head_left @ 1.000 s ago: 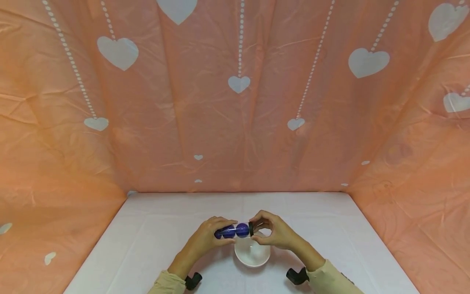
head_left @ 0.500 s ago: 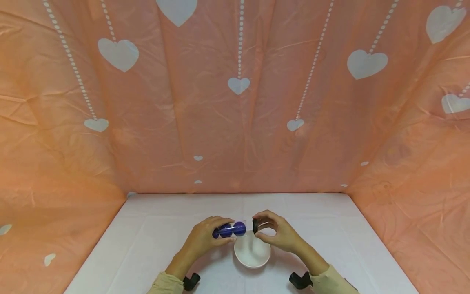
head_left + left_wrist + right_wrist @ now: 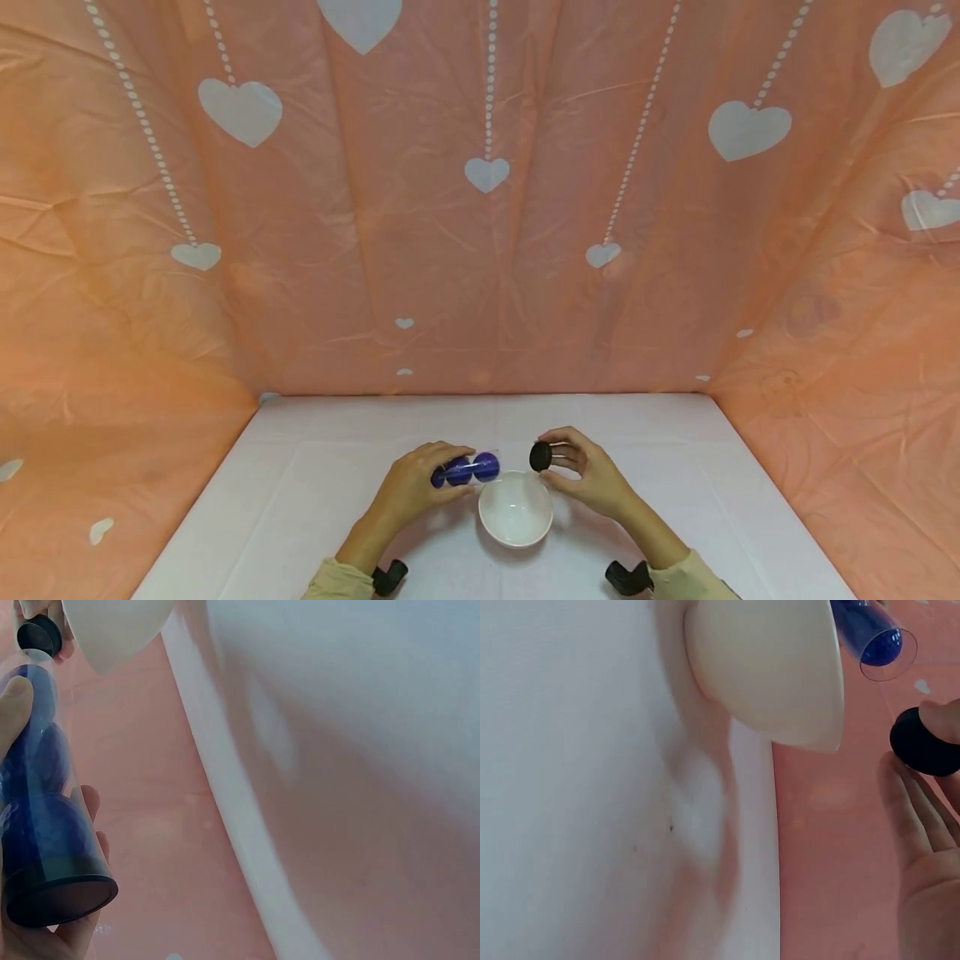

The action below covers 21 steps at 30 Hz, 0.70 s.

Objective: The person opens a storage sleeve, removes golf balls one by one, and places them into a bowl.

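My left hand (image 3: 417,477) grips a clear plastic tube (image 3: 46,795) that holds blue balls (image 3: 459,470). A black cap closes the tube's near end in the left wrist view, and its other end is uncovered, with a bare clear rim (image 3: 889,670) in the right wrist view. Between thumb and fingers, my right hand (image 3: 592,473) pinches a round black cap (image 3: 540,456), apart from the tube and to its right. Below and between the hands stands a white bowl (image 3: 516,510), with nothing seen in it. The tube's open end lies over the bowl's far left rim.
A white cloth covers the table (image 3: 337,425). Behind and at both sides hangs an orange curtain (image 3: 420,250) with white hearts. Black curved pieces (image 3: 628,577) sit at both wrists, near the sleeve cuffs.
The black cap has come off the tube's right end. My right hand has carried it away to the right and turned it, while my left hand drew the tube slightly left.
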Each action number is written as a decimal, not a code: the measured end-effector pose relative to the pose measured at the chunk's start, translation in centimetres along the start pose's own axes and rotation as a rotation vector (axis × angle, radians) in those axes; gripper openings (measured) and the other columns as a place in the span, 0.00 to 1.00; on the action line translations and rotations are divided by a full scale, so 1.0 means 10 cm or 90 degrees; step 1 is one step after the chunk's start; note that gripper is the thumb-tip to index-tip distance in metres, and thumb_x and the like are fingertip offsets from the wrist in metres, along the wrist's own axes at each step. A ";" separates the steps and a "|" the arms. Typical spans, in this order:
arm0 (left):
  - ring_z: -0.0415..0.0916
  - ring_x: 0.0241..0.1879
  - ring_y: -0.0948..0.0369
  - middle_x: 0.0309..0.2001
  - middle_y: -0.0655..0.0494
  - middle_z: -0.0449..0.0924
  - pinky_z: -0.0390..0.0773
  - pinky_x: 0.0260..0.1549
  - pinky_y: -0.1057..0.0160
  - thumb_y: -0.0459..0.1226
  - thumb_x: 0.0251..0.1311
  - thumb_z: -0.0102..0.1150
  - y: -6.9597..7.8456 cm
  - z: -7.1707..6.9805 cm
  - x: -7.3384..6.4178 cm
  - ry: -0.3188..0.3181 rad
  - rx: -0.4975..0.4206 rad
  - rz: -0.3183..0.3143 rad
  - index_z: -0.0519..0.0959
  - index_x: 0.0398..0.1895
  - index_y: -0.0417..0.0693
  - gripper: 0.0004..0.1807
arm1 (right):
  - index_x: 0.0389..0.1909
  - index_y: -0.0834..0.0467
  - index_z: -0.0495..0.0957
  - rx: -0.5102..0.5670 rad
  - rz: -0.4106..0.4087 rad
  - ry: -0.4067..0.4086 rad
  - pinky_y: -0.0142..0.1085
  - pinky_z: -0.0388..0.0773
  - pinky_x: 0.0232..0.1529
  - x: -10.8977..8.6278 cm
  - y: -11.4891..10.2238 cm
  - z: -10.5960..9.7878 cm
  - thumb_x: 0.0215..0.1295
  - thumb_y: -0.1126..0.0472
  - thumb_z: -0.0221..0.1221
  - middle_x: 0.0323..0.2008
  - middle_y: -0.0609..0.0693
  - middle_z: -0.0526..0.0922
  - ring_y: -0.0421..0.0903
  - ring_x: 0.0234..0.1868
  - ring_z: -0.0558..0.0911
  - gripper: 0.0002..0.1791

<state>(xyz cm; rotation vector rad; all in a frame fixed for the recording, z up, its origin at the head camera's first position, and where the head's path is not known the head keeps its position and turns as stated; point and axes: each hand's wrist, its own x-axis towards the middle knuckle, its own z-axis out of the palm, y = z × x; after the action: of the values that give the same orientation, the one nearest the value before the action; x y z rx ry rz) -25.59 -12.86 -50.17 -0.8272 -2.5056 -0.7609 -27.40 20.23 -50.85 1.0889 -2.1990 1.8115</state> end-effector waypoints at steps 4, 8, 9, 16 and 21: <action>0.86 0.52 0.56 0.53 0.61 0.89 0.87 0.51 0.49 0.53 0.55 0.82 0.00 0.00 -0.01 -0.004 0.000 -0.006 0.86 0.61 0.63 0.29 | 0.63 0.73 0.73 -0.007 -0.019 0.015 0.36 0.84 0.60 -0.03 0.02 -0.04 0.63 0.78 0.70 0.56 0.73 0.80 0.39 0.58 0.85 0.28; 0.86 0.52 0.56 0.53 0.61 0.89 0.87 0.51 0.48 0.51 0.54 0.83 0.01 0.00 -0.01 0.000 -0.003 -0.005 0.87 0.61 0.62 0.29 | 0.62 0.73 0.74 -0.033 -0.028 0.030 0.36 0.85 0.58 -0.07 0.06 -0.09 0.62 0.78 0.71 0.54 0.70 0.82 0.40 0.56 0.85 0.27; 0.86 0.52 0.56 0.53 0.61 0.89 0.87 0.51 0.48 0.51 0.54 0.83 0.01 0.00 -0.01 0.002 -0.004 -0.004 0.87 0.61 0.62 0.30 | 0.61 0.74 0.74 -0.041 -0.027 0.035 0.35 0.86 0.57 -0.08 0.07 -0.09 0.62 0.78 0.71 0.53 0.69 0.82 0.41 0.55 0.85 0.27; 0.86 0.53 0.57 0.53 0.61 0.89 0.87 0.52 0.50 0.50 0.52 0.84 0.00 0.00 -0.03 0.013 0.000 0.004 0.87 0.61 0.62 0.30 | 0.60 0.72 0.77 -0.118 -0.007 0.082 0.33 0.87 0.45 -0.14 0.10 -0.14 0.62 0.76 0.73 0.48 0.64 0.85 0.42 0.47 0.85 0.26; 0.85 0.54 0.57 0.54 0.61 0.88 0.87 0.53 0.50 0.50 0.53 0.84 -0.02 -0.01 -0.05 0.003 0.002 -0.001 0.87 0.61 0.62 0.30 | 0.59 0.73 0.78 -0.135 0.059 0.100 0.32 0.86 0.43 -0.18 0.11 -0.16 0.62 0.73 0.74 0.47 0.63 0.86 0.40 0.41 0.86 0.26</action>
<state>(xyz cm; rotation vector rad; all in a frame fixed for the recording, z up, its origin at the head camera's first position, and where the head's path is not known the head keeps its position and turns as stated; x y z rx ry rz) -25.34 -13.22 -50.39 -0.8207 -2.5031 -0.7595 -27.28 22.53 -52.13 0.7885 -2.3150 1.5894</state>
